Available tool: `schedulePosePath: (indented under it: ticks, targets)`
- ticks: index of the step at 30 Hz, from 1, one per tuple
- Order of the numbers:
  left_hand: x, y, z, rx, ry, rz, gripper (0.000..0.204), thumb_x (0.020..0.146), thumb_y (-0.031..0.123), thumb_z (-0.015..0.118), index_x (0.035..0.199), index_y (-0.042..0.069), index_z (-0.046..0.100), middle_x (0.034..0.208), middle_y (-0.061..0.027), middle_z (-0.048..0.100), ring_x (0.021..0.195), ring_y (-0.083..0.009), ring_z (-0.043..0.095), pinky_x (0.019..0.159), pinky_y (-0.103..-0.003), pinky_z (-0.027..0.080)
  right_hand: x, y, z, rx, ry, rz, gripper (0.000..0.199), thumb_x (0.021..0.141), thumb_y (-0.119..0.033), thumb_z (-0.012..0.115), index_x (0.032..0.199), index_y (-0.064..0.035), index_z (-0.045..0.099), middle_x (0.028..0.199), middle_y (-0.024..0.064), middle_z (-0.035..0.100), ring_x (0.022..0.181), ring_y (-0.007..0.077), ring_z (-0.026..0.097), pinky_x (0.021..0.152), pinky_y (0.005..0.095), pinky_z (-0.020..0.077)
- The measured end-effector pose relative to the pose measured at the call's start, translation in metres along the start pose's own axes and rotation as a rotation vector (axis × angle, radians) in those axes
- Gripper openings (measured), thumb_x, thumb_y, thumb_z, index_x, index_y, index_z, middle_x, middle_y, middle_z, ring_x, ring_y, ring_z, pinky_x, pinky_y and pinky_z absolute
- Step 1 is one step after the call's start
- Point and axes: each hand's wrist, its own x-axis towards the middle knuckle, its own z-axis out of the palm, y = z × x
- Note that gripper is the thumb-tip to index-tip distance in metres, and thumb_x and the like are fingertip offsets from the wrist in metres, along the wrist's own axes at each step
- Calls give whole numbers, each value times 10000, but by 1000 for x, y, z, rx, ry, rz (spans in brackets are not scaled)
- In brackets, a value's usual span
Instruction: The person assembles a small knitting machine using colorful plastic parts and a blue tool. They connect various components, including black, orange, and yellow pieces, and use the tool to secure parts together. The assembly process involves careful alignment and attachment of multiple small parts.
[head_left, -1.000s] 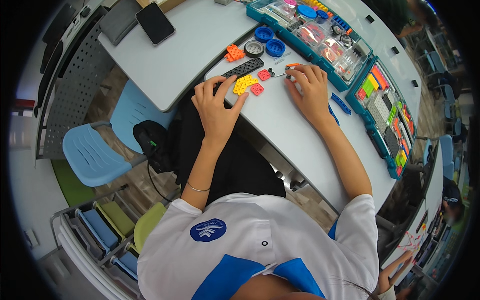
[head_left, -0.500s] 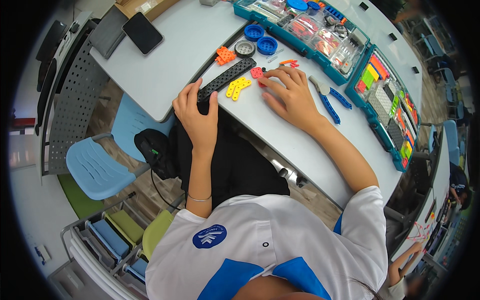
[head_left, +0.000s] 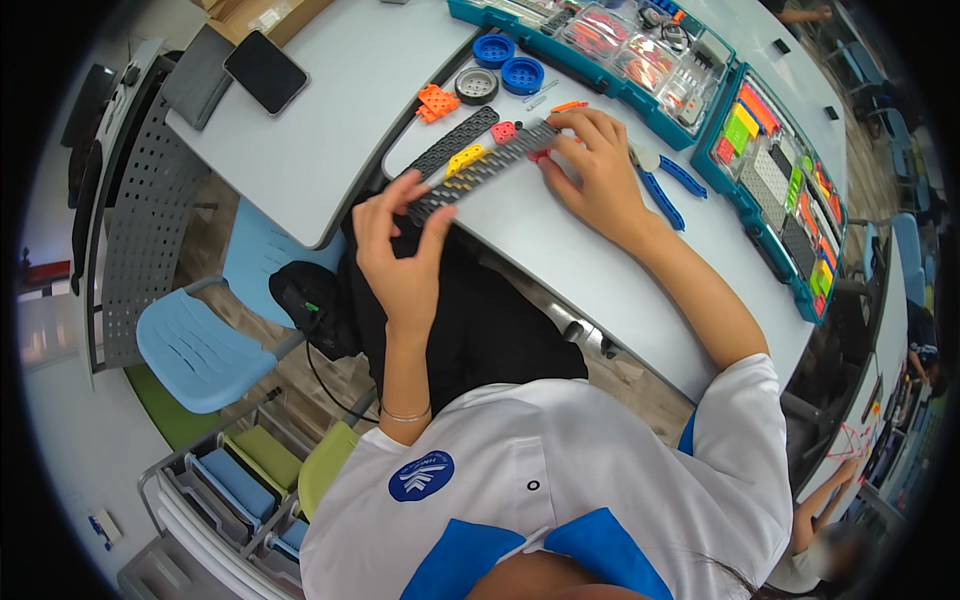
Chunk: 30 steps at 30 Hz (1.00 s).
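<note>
A black strip full of holes (head_left: 485, 172), blurred by motion, slants above the table's near edge between my two hands. My left hand (head_left: 400, 235) grips its lower left end between thumb and fingers. At the upper right end, my right hand (head_left: 597, 165) has its fingers closed on the strip, with a bit of red showing by the fingertips. A second black perforated strip (head_left: 455, 142) lies flat behind it. Yellow angled connectors (head_left: 463, 160) are partly covered by the raised strip. Beside them sits a small red square connector (head_left: 504, 131).
Orange connectors (head_left: 436, 103), a grey wheel hub (head_left: 476, 86) and blue wheel hubs (head_left: 522, 76) stand behind. Blue-handled pliers (head_left: 660, 195) lie right of my right hand. Two teal parts cases (head_left: 640, 113) bound the far side. A phone (head_left: 267, 72) rests on the left table.
A black strip has come up off the table, held between both hands, while another stays lying there. My left hand has moved slightly right, and the fingers of both hands have closed.
</note>
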Motion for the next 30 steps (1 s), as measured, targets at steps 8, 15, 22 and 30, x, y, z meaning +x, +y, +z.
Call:
schedulePosePath:
  ticks: [8, 15, 22, 30]
  targets:
    - [-17, -1, -2, -105, -282, 88, 486, 711, 116, 868, 1161, 67, 693, 995, -25, 740, 935, -182, 563, 788, -313, 468, -1, 26, -3, 28, 68, 107, 183, 799, -79, 717, 978, -116, 713, 1110, 24, 640, 1138, 232, 536, 985, 394, 333]
    - [-23, -2, 18, -30, -315, 96, 428, 715, 73, 846, 1120, 54, 711, 1043, -39, 728, 1022, -221, 551, 912, -343, 467, -2, 22, -3, 37, 41, 68, 164, 789, -100, 741, 949, -125, 712, 1117, 23, 639, 1133, 232, 539, 971, 401, 343]
    - [-23, 6, 22, -83, -227, 42, 371, 791, 21, 779, 1152, 42, 694, 1119, -64, 709, 944, -188, 595, 812, -309, 478, -1, 16, -5, 62, 61, 5, 162, 772, -97, 761, 914, -139, 695, 1099, 17, 636, 1115, 237, 545, 950, 396, 362]
    - [-19, 20, 51, -440, -319, -100, 410, 862, -4, 724, 1265, 3, 642, 1066, -113, 720, 787, -118, 655, 619, -238, 479, -17, -28, -20, 325, 91, -41, 177, 763, -92, 785, 914, -104, 694, 1057, 25, 638, 1069, 263, 542, 929, 406, 388]
